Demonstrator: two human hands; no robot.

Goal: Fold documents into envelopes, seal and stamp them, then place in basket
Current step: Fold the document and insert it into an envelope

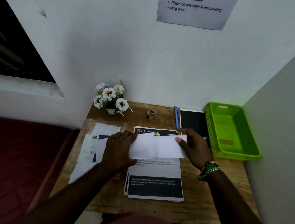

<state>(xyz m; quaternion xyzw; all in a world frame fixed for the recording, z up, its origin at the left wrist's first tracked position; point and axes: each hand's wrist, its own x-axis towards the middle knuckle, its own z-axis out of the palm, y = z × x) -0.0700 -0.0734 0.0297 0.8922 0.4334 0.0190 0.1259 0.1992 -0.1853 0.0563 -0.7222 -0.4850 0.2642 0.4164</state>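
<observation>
Home desk corner: notebook [193,122], pen [176,117].

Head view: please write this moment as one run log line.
stage: folding | both hands hold folded paper above document stack | basket: no envelope

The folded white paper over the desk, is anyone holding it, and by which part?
Yes. The folded paper is held at both ends: the right hand pinches its right end with thumb and fingers, and the left hand grips its left end.
</observation>
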